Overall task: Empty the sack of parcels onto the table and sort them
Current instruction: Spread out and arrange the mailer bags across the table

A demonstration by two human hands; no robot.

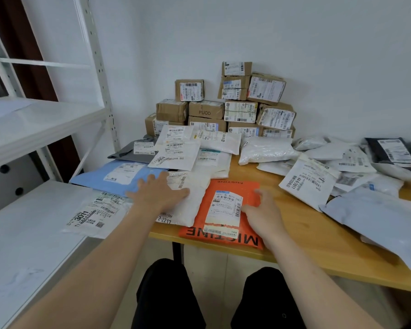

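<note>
Parcels (266,150) cover the table (301,236), and at its near edge our left hand (158,192) presses flat, fingers spread, on a white mailer (197,205), our right hand (262,216) rests loose-fingered on the orange mailer (226,186) alongside, cardboard boxes (207,110) stacked behind.

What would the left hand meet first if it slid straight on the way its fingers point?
Most likely the white envelope marked 3004, which lies just beyond the fingertips. The left hand rests flat on a white bag. Depth is unclear here, so this is only a judgement.
</note>
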